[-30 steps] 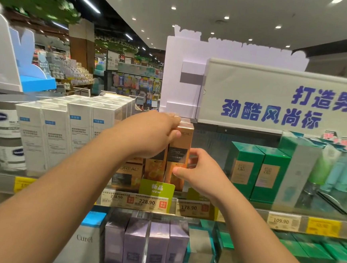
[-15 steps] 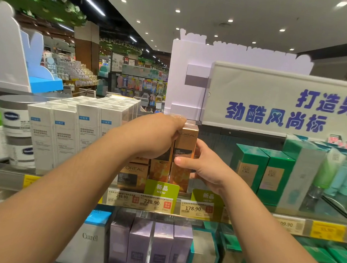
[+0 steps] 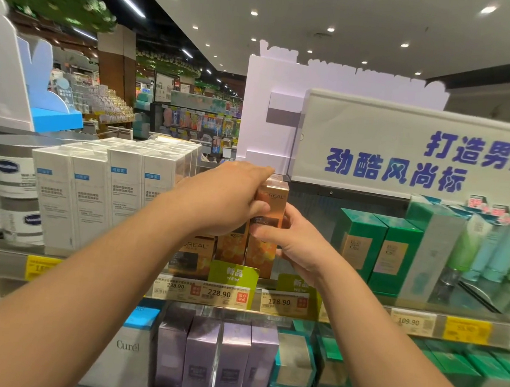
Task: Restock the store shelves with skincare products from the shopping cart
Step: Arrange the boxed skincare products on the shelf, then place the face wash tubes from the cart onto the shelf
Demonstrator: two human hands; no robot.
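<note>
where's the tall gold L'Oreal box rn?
Head view, centre: the tall gold L'Oreal box stands upright on the upper shelf, gripped by the left hand and right hand, left of the green boxes.

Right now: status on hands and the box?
Left hand and right hand both grip the gold box, upright on shelf. Nothing blocking.

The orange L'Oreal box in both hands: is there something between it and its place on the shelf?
Nothing visible blocks it. The left hand grips the top of the orange L'Oreal box and the right hand its lower right side. It stands upright beside another orange box; the shelf to its right is bare up to the green boxes.
</note>
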